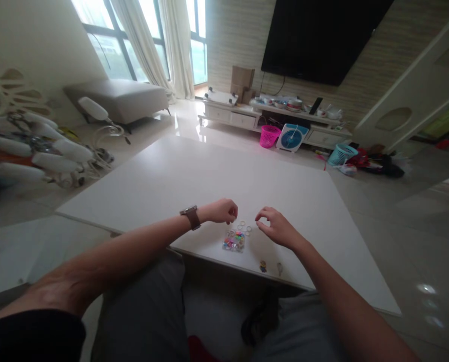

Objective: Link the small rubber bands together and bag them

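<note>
I see pale rings (242,222) beyond bead box (234,241), toward near edge of bench (209,176); likely light, slippery, best held by rims. Left hand (222,210): fingers curled, can't tell if pinching; right hand (275,227): fingers spread.

I looked down on a broad, smooth, white rectangular table (217,171), its near edge running slantwise across my feed. Close to that edge I made out a clear, flat plastic box (233,250) of tiny multicoloured pieces (239,235), pink, orange and green among them. Just beyond it lay a few thin, pale, round rings (242,221), grouped together. To the right, I saw a small yellow-and-blue figure (262,266) and, near it, a small pale object (279,269), too blurred to identify.
</note>
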Available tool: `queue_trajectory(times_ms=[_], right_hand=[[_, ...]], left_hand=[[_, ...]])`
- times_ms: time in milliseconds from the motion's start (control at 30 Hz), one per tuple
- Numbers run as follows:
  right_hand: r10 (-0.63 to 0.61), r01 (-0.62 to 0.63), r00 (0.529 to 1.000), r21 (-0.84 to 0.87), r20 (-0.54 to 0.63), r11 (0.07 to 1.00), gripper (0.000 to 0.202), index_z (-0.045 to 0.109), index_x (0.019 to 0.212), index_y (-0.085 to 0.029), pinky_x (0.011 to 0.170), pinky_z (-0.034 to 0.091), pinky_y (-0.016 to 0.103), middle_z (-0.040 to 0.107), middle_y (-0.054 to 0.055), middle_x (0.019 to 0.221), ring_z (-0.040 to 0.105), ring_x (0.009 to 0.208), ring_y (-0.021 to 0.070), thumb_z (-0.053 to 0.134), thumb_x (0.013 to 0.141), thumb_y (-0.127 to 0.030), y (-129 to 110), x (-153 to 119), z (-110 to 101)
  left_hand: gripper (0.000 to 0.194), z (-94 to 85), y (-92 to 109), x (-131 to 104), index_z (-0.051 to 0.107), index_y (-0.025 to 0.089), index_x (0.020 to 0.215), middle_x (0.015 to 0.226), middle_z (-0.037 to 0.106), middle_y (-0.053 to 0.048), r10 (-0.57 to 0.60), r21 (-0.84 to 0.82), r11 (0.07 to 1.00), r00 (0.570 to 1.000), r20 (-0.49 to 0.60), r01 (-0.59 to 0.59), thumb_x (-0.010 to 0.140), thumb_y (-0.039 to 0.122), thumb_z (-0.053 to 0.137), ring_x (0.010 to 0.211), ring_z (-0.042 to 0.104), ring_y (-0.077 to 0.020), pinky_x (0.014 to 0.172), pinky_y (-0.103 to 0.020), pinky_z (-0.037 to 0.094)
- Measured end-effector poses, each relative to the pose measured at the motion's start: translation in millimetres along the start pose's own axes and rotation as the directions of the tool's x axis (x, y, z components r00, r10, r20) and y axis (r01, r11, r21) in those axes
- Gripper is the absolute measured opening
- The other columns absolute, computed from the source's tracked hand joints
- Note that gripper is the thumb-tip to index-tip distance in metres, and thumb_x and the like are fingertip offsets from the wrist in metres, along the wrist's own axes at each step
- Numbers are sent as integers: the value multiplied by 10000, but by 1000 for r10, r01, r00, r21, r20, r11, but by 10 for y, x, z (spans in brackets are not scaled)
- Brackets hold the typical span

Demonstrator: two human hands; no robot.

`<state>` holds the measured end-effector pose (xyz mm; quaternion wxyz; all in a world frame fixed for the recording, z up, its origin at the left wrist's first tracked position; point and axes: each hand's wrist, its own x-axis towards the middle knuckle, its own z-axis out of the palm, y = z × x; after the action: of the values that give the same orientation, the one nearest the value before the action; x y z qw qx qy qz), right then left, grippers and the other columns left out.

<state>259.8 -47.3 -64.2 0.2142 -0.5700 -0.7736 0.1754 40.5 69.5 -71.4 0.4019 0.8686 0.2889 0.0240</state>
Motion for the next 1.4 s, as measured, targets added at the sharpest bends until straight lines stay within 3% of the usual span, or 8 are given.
queue_trajectory(times_ms=[233, 367, 533, 767, 1100, 1400], right_hand=[[-21, 21, 998, 1, 55, 1000, 99, 664, 862, -190, 797, 461, 328, 605, 64, 918, 554, 903, 199, 566, 848, -176, -53, 24, 25], [-30, 30, 995, -3, 92, 1000, 104, 663, 867, -195, 790, 464, 325, 603, 61, 913, 554, 899, 200, 563, 848, -176, -1, 57, 73], [-45, 45, 992, 4, 116, 999, 112, 662, 879, -199, 790, 465, 326, 605, 61, 913, 552, 893, 202, 561, 843, -167, -17, 38, 77], [-54, 51, 986, 29, 155, 998, 113, 660, 908, -192, 789, 470, 327, 601, 68, 939, 548, 896, 199, 556, 864, -179, -138, -24, 5], [-81, 70, 970, 55, 230, 996, 113, 657, 933, -196, 800, 457, 309, 614, 59, 962, 557, 902, 192, 573, 863, -172, -308, -49, -7], [-103, 101, 967, 19, 233, 995, 110, 650, 927, -182, 809, 439, 311, 612, 66, 960, 557, 893, 192, 564, 866, -153, -240, -57, 88]], left_hand=[[178, 155, 240, -47, 684, 155, 644, 575, 659, -9, 0, 187, 982, 999, 47, -9, 616, 25, 565, 550, 579, -117, 558, -210, 418], [152, 261, 153, 7, 682, 159, 648, 583, 674, -5, -49, 85, 996, 984, 171, 35, 643, 53, 575, 551, 597, -121, 561, -208, 430], [146, 353, 52, 49, 714, 157, 729, 651, 692, -12, 19, 138, 990, 990, 138, -38, 679, 83, 599, 598, 604, -117, 568, -205, 416], [154, 271, 82, 48, 721, 156, 742, 685, 687, -5, 87, 197, 973, 982, 167, -120, 668, 77, 612, 612, 573, -104, 563, -203, 389], [149, 210, -40, 7, 731, 170, 807, 766, 709, -9, 129, 248, 953, 972, 195, -176, 703, 130, 632, 668, 593, -108, 615, -200, 409], [263, 148, 3, -5, 731, 164, 910, 735, 707, -7, 108, 118, 983, 963, 247, -140, 704, 67, 600, 656, 612, -113, 599, -204, 421]])
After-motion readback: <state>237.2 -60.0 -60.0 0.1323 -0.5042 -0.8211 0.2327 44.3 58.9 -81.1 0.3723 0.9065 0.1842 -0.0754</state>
